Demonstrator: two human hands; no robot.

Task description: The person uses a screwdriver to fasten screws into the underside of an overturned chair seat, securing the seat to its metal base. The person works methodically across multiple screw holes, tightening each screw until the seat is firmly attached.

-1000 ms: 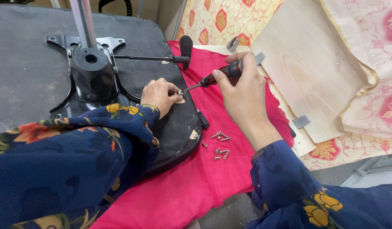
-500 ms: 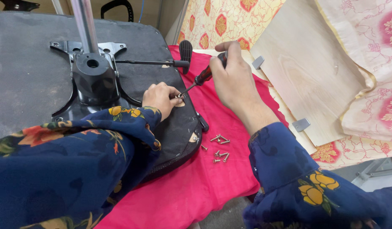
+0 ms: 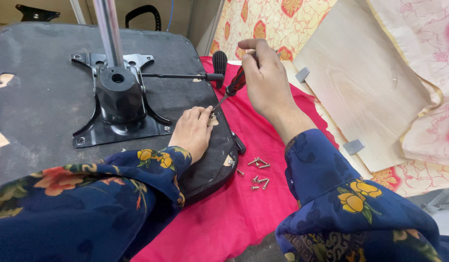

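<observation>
Gripping screwdriver (image 3: 232,89), right hand (image 3: 268,80) above.

Bright, even light; sharp, soft shadows

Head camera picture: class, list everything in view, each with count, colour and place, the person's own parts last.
Upturned chair seat base: one, black, left.
Metal mounting plate: one, black, on the seat base.
Steel column: one, silver, rising from the plate.
Lever with paddle knob: one, black, right of the plate.
Cloth: one, red, under the seat's edge.
Loose screws: several, silver, on the cloth.
Plywood panel: one, pale, right.
Screwdriver: one, red-and-black handle, tip at the seat's edge.
Left hand: on the seat beside the tip.
Right hand: grip on the screwdriver.
</observation>
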